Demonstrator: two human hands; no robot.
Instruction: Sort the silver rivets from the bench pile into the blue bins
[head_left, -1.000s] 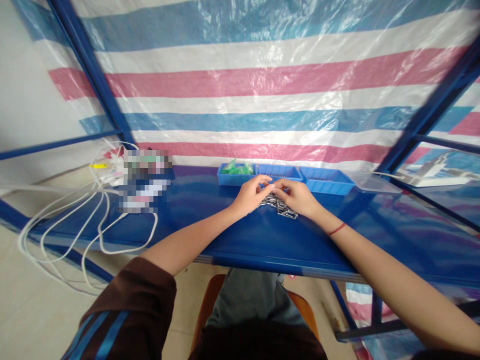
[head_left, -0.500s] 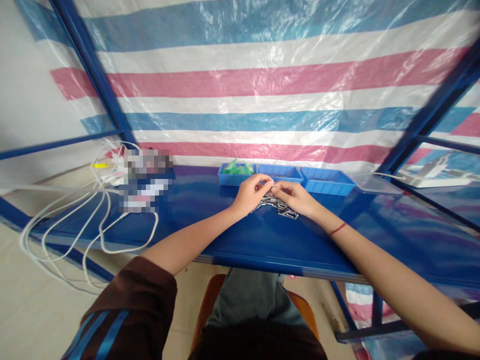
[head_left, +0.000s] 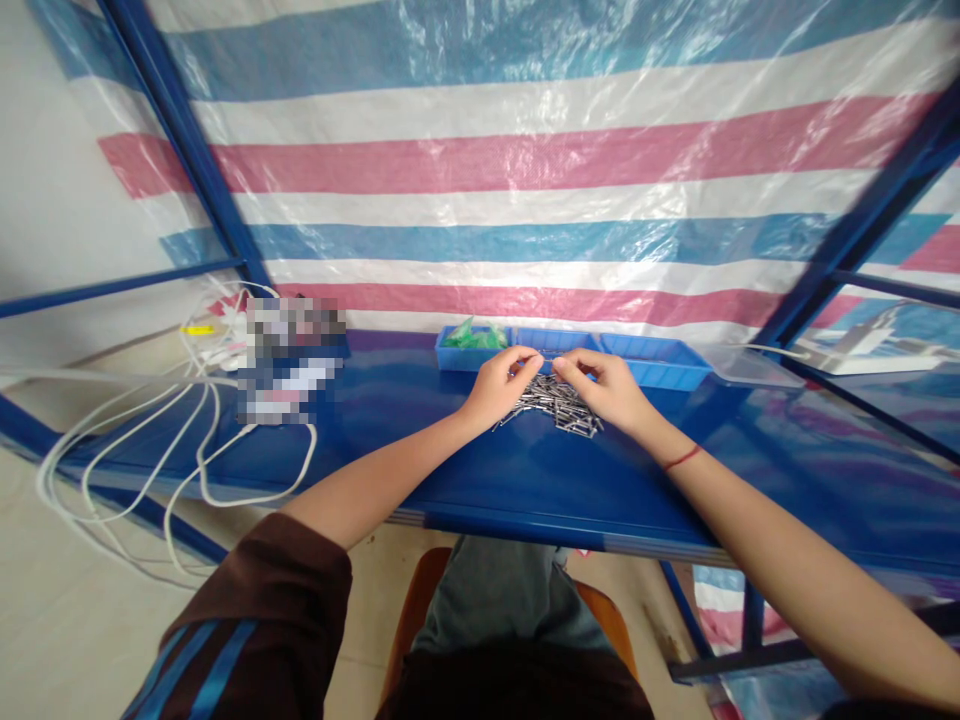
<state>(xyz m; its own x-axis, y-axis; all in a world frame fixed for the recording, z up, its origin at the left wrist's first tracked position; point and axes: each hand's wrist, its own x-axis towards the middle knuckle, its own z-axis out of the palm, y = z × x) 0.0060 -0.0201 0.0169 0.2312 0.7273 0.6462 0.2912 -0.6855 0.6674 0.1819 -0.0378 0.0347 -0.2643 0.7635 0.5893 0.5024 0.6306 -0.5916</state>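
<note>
A pile of thin grey metal pieces, like long screws or pins [head_left: 553, 404], lies on the blue table. Above its left side is my left hand [head_left: 501, 388], thumb and fingertips pinched together. Whatever it grips is too small to make out. My right hand [head_left: 609, 388] hovers over the pile's right side, its thumb and forefinger also closed in a pinch, contents hidden. A small gap separates the two sets of fingertips. Right behind the hands stands the middle blue bin [head_left: 561, 342], partly covered by them, with some small dark pieces inside.
Left of the middle bin, another blue bin [head_left: 450, 358] holds green plastic pieces [head_left: 477, 336]. A third blue bin [head_left: 660, 374] stands to the right, beside a clear plastic lid [head_left: 757, 368]. White cables [head_left: 217, 470] loop over the table's left end. Striped sheeting [head_left: 525, 160] hangs behind.
My right hand has moved slightly right, away from my left hand, opening a gap between the fingertips. More of the metal pile shows. My left hand has barely moved.
</note>
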